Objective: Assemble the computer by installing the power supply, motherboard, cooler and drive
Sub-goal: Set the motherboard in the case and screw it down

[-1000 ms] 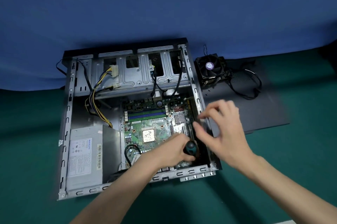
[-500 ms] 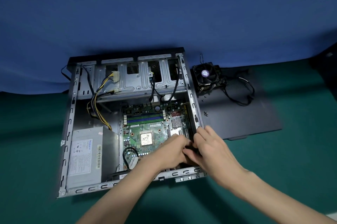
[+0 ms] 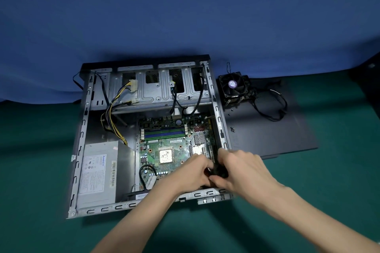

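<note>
While left grip (image 3: 191,172) and right grip (image 3: 242,168) cover the motherboard (image 3: 164,141), cooler (image 3: 234,86) sits outside.

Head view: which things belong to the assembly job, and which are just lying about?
Job: case, power supply, motherboard, cooler, loose screws, dark tool handle gripped between left hand and right hand.
Lying about: side panel, green table cover, blue backdrop.
</note>
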### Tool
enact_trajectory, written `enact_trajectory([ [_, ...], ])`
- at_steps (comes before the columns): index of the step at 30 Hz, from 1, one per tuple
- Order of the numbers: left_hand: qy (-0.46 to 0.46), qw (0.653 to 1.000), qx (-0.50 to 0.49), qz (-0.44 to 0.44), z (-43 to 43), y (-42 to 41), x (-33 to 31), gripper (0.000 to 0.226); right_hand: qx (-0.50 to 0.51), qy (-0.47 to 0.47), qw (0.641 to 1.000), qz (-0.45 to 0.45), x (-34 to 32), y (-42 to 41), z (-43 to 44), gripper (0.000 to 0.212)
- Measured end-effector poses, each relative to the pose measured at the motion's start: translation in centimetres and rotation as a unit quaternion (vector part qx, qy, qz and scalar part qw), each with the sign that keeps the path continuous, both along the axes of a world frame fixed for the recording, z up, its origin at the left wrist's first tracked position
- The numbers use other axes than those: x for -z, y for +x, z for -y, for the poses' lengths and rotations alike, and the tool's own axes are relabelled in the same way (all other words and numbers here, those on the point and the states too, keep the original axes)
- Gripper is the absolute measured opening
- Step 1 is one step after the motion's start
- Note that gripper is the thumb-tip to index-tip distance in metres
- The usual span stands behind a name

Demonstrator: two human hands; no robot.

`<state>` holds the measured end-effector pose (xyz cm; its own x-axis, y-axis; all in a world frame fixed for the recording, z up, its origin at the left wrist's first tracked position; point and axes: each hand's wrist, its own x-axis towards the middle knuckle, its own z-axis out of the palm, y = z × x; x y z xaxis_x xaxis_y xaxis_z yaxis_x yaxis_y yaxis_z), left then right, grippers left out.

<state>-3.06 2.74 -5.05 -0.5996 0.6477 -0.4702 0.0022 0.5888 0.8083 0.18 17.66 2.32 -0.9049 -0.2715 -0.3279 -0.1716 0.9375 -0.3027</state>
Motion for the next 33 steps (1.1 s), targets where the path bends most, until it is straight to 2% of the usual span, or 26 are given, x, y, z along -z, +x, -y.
enact_trajectory([
  [3,0.014,1.000,-0.015,0.020,-0.1,0.0,-0.3,0.018,-0.009,-0.038,0.999,0.022,0.0,-0.1,0.3,0.025],
  [8,0.050,0.998,-0.037,0.030,-0.1,0.4,-0.6,0.014,0.004,0.039,0.999,0.009,0.0,0.2,0.9,0.033],
  [11,0.029,0.998,-0.045,0.028,0.4,0.1,-0.3,0.010,-0.010,-0.004,0.999,0.041,-0.4,-0.2,0.6,0.033],
  [13,0.013,0.999,-0.049,0.021,0.4,0.1,-0.6,0.023,-0.009,-0.033,0.998,0.061,-0.4,-0.1,0.8,0.029],
  [15,0.021,0.998,-0.052,0.023,0.2,0.3,-0.8,0.024,0.005,-0.014,0.998,0.053,-0.2,-0.2,1.2,0.026],
  [18,0.016,0.999,-0.052,0.004,0.0,0.4,-0.7,0.010,0.009,0.038,0.999,0.020,-0.2,-0.6,1.3,0.033],
  [19,0.012,0.999,-0.052,0.004,0.1,0.3,-0.5,0.007,0.008,0.029,0.999,0.018,-0.2,-0.7,1.1,0.034],
  [22,0.015,0.998,-0.067,0.011,0.3,0.1,-0.7,0.022,0.003,-0.038,0.999,0.032,0.1,-0.5,0.7,0.028],
  [24,0.040,0.996,-0.072,0.015,0.2,0.2,-1.1,0.020,0.009,-0.033,0.999,0.038,0.3,-0.3,0.8,0.027],
  [27,0.045,0.997,-0.070,-0.003,0.1,0.7,-1.0,0.007,0.007,0.026,0.999,0.019,0.2,-0.5,0.8,0.030],
  [29,0.033,0.997,-0.073,-0.009,0.3,0.6,-0.7,0.006,0.000,0.012,1.000,0.022,-0.1,-0.7,0.6,0.033],
  [33,0.045,0.995,-0.087,0.014,0.6,0.4,-1.0,0.012,0.006,-0.034,0.999,0.037,0.2,-0.4,1.0,0.025],
])
